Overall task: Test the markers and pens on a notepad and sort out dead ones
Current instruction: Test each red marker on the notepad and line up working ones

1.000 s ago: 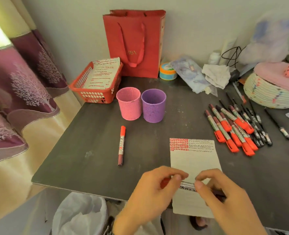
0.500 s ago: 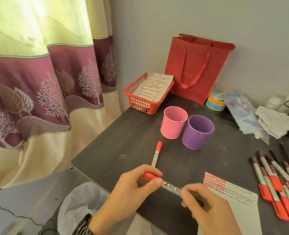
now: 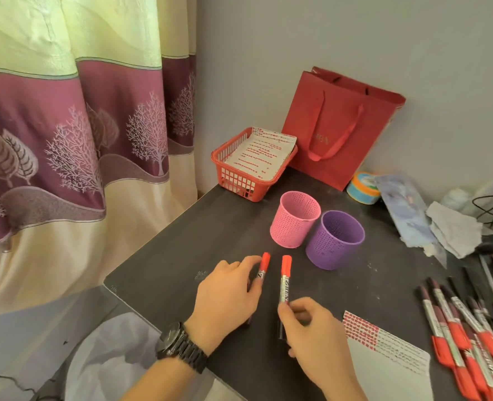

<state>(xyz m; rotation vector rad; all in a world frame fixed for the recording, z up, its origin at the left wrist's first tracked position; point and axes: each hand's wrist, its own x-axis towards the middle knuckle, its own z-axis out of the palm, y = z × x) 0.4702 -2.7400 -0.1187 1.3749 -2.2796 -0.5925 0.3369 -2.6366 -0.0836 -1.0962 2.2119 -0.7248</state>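
Head view: the right hand (image 3: pixel 314 340) pinches the lower barrel of a red-capped silver marker (image 3: pixel 285 280), cap pointing away, above the dark grey table (image 3: pixel 196 241). Just beside it the left hand (image 3: pixel 227 296), with a black metal wristwatch (image 3: pixel 178 345), lies over a second red-capped marker (image 3: pixel 264 266) on the table. Whether it grasps or only touches, I cannot tell. At right lies the white notepad with red test marks (image 3: pixel 389 366), and beyond it a row of red-capped markers (image 3: pixel 465 337). Farther stand a pink perforated cup (image 3: pixel 294 221) and a purple perforated cup (image 3: pixel 335 241), touching. Behind them are a red plastic basket (image 3: pixel 239 175) and a red paper bag (image 3: pixel 340 125).
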